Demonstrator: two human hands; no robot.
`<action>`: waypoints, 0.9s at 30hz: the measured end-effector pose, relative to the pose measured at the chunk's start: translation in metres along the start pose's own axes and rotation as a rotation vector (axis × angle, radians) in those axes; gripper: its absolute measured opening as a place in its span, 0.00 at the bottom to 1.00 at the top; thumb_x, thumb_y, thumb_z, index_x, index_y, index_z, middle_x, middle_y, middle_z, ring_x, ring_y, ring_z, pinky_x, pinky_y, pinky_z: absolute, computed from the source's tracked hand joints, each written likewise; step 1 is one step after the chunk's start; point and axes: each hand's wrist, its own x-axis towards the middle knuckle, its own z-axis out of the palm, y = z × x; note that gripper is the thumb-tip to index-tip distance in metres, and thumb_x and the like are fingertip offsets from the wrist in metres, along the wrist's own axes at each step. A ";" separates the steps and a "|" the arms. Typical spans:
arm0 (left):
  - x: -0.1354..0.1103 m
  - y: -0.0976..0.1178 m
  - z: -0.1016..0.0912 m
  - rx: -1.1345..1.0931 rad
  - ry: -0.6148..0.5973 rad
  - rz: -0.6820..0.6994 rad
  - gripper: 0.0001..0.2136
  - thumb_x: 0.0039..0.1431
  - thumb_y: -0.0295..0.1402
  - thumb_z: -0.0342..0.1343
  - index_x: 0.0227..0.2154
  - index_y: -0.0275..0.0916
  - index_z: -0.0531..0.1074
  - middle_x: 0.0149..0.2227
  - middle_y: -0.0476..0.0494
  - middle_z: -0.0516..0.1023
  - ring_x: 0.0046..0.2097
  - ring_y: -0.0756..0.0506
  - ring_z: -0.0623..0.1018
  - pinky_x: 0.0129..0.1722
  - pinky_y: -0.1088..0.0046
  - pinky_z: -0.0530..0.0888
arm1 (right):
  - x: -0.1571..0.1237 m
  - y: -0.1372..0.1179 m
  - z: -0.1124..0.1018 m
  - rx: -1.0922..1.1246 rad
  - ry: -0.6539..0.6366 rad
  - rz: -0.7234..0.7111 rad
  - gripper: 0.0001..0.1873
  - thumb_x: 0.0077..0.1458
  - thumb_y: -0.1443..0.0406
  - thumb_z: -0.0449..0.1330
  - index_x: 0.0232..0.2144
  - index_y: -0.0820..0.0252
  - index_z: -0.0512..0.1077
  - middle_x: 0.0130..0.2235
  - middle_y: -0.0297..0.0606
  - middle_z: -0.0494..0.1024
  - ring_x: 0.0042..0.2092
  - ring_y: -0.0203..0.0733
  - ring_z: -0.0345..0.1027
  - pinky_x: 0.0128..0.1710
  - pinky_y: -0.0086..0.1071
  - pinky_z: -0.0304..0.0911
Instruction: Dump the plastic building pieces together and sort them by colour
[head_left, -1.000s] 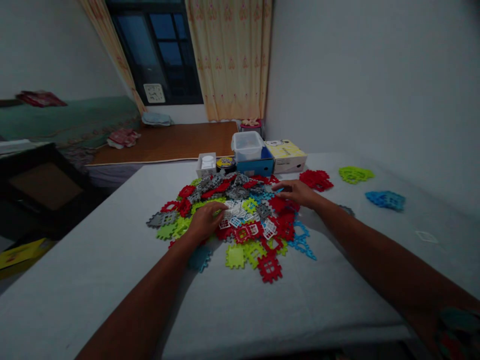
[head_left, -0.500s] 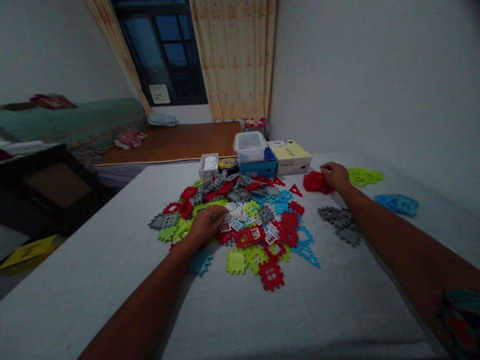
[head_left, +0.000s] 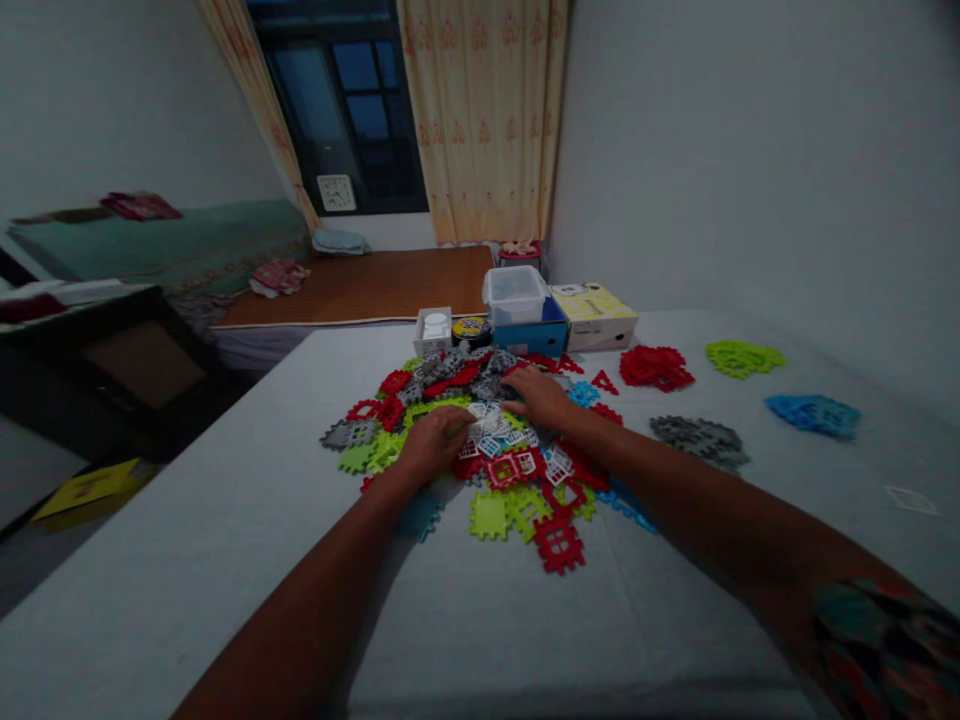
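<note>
A mixed pile of toothed plastic building tiles in red, grey, green, blue and white lies on the pale cloth. At the pile's left-centre my left hand point(head_left: 435, 440) has its fingers bent together against the white lattice window pieces point(head_left: 491, 425); whatever is between the fingertips is hidden. My right hand point(head_left: 541, 398) reaches over the pile's right side, thumb and fingers apart, with nothing visible between them. Its fingertips are close to the grey tiles point(head_left: 491, 378). In front of the hands are a green tile point(head_left: 489, 516) and a red window-like tile point(head_left: 559, 543).
To the right are sorted heaps: red point(head_left: 657, 367), green point(head_left: 744, 357), blue point(head_left: 814, 415) and grey point(head_left: 697, 441). A white lattice piece point(head_left: 913, 500) lies at far right. Behind the pile stand a clear tub point(head_left: 516, 295), a blue box point(head_left: 530, 335), a yellow-white box point(head_left: 596, 318) and a round tin point(head_left: 471, 331).
My right hand has moved left from the red heap to the main pile, its fingers now apart. My left hand stays at the white pieces. The view has turned slightly right.
</note>
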 end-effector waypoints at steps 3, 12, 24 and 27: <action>0.000 0.002 -0.001 0.008 0.000 0.008 0.11 0.60 0.29 0.51 0.42 0.41 0.77 0.46 0.43 0.80 0.49 0.43 0.78 0.52 0.62 0.74 | 0.004 0.005 -0.004 0.109 0.028 0.066 0.12 0.59 0.63 0.59 0.45 0.59 0.76 0.47 0.45 0.79 0.50 0.51 0.70 0.51 0.44 0.63; 0.003 -0.006 0.001 0.022 -0.003 0.002 0.13 0.61 0.34 0.50 0.42 0.42 0.77 0.47 0.42 0.80 0.50 0.41 0.78 0.52 0.61 0.73 | -0.067 0.079 -0.089 0.707 0.274 0.411 0.18 0.51 0.57 0.64 0.43 0.60 0.76 0.38 0.40 0.82 0.37 0.41 0.75 0.37 0.34 0.70; 0.007 -0.018 0.010 0.054 -0.027 0.013 0.17 0.61 0.41 0.47 0.44 0.43 0.77 0.48 0.42 0.80 0.50 0.40 0.78 0.53 0.62 0.73 | -0.222 0.169 -0.125 0.291 0.144 0.696 0.15 0.52 0.56 0.60 0.37 0.57 0.80 0.38 0.40 0.83 0.41 0.48 0.75 0.42 0.39 0.69; 0.007 -0.017 0.010 0.068 -0.026 0.009 0.16 0.61 0.41 0.48 0.44 0.43 0.77 0.48 0.43 0.80 0.50 0.40 0.78 0.53 0.63 0.73 | -0.217 0.152 -0.116 0.106 0.195 0.585 0.15 0.57 0.58 0.56 0.38 0.56 0.80 0.43 0.41 0.82 0.46 0.49 0.74 0.48 0.42 0.67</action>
